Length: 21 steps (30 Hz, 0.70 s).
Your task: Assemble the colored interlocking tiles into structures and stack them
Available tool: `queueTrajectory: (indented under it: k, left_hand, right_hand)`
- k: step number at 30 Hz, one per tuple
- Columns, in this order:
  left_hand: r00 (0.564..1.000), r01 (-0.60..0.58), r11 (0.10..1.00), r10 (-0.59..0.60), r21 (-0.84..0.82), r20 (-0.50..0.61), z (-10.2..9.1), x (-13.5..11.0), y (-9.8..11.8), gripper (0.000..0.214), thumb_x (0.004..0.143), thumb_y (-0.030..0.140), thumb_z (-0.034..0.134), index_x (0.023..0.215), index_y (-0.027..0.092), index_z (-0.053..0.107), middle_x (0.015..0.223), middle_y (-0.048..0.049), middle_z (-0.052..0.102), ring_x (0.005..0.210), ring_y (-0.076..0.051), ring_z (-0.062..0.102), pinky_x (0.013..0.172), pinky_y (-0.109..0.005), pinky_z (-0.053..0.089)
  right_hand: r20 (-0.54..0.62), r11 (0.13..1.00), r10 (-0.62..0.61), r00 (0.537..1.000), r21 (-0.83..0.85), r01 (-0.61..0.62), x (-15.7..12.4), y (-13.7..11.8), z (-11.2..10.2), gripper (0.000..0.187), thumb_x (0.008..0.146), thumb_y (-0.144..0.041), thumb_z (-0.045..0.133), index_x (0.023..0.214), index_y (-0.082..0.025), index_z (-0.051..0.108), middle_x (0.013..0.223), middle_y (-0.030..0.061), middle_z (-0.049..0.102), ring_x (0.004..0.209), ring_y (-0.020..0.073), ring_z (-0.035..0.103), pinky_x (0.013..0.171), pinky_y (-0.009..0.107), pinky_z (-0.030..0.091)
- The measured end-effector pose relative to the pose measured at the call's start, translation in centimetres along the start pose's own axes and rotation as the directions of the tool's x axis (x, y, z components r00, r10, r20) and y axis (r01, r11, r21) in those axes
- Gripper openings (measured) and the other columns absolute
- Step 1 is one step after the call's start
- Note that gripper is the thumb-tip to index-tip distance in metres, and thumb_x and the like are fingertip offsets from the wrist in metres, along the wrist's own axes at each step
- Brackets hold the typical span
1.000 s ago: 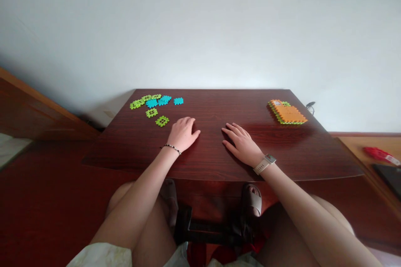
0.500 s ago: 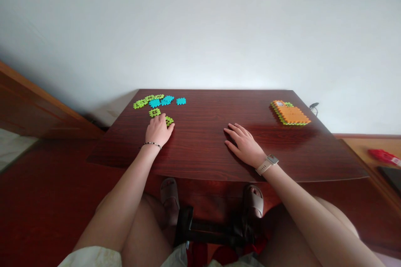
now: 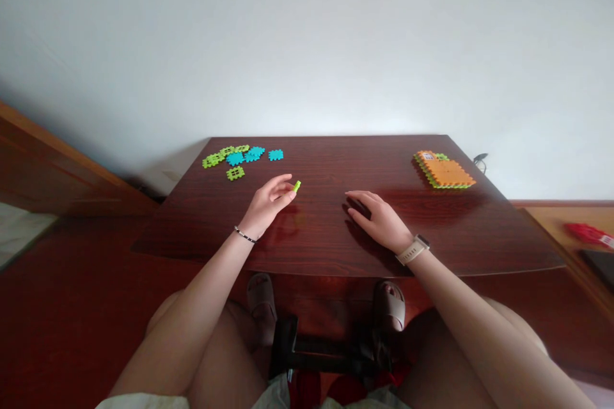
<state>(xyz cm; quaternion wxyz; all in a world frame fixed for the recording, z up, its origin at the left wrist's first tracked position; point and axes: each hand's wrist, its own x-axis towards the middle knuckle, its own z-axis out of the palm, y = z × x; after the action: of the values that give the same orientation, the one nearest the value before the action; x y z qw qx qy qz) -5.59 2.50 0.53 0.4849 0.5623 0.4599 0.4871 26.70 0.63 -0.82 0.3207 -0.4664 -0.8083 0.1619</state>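
From here I see one lime-green interlocking tile [image 3: 297, 186] up off the table [image 3: 316, 246], edge-on above its middle, pinched in the left hand's [image 3: 267, 204] fingers. The right hand [image 3: 382, 220] is relaxed, its fingers loose and holding nothing. Nothing looks joined to the held tile yet. Still lying at the left: one separate green window tile [image 3: 235, 173], one separate blue tile [image 3: 275, 154], and an overlapping green-and-blue cluster [image 3: 235, 159] I can't count exactly. At the right sits one orange-and-green stack [image 3: 448, 172], its layers uncountable.
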Motion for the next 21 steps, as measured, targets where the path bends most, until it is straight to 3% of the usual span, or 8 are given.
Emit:
queueTrajectory:
  k: [3,6,10,15,21]
  left_hand:
    - [0.992,0.076,0.951,-0.041,-0.301,0.121,2.4,-0.6,1.2,0.057,0.085,0.041,0.088,0.136,0.021,0.072,0.127,-0.0112,0.073,0.119,-0.024,0.069,0.108,-0.043,0.055]
    - [0.968,0.154,0.878,-0.042,-0.453,0.247,4.7,-1.2,2.0,0.051,0.086,0.038,0.088,0.133,0.022,0.077,0.121,-0.0083,0.073,0.114,-0.021,0.068,0.112,-0.042,0.054]
    - [0.934,0.193,0.833,0.007,-0.519,0.358,7.2,-1.9,2.1,0.05,0.086,0.036,0.085,0.134,0.022,0.077,0.109,-0.0068,0.073,0.109,-0.02,0.067,0.114,-0.042,0.053]
    - [0.943,0.018,0.886,0.14,-0.463,0.303,8.6,-2.3,1.3,0.054,0.09,0.044,0.084,0.136,0.021,0.072,0.126,-0.0119,0.074,0.121,-0.026,0.068,0.114,-0.043,0.053]
    - [0.925,-0.232,0.951,0.281,-0.206,0.257,8.6,-2.1,0.3,0.049,0.093,0.033,0.082,0.137,0.023,0.061,0.146,-0.0138,0.067,0.138,-0.029,0.065,0.121,-0.047,0.052]
  right_hand:
    - [-0.013,0.984,0.057,0.998,0.172,-0.053,-0.2,-1.0,-0.4,0.049,0.105,-0.037,0.062,0.153,-0.029,0.061,0.138,0.0087,0.077,0.13,0.0313,0.072,0.117,0.052,0.055]
    - [-0.009,0.924,0.092,0.996,0.374,-0.082,-0.6,-1.9,-0.3,0.062,0.104,-0.036,0.066,0.163,-0.031,0.047,0.135,0.0065,0.079,0.132,0.0297,0.072,0.118,0.051,0.055]
    - [0.079,0.772,0.134,0.988,0.617,-0.154,-0.7,-2.7,-0.4,0.047,0.104,-0.041,0.069,0.149,-0.03,0.059,0.132,0.0075,0.08,0.125,0.0284,0.075,0.111,0.048,0.059]
    - [0.164,0.609,0.107,0.981,0.768,-0.195,-0.6,-3.4,-0.7,0.03,0.103,-0.048,0.072,0.122,-0.025,0.069,0.115,0.0074,0.081,0.11,0.0257,0.076,0.101,0.043,0.061]
    - [0.236,0.444,0.153,0.96,0.851,-0.28,-0.8,-3.6,-0.2,0.042,0.1,-0.046,0.077,0.134,-0.026,0.063,0.102,0.0042,0.078,0.09,0.0201,0.075,0.081,0.034,0.061]
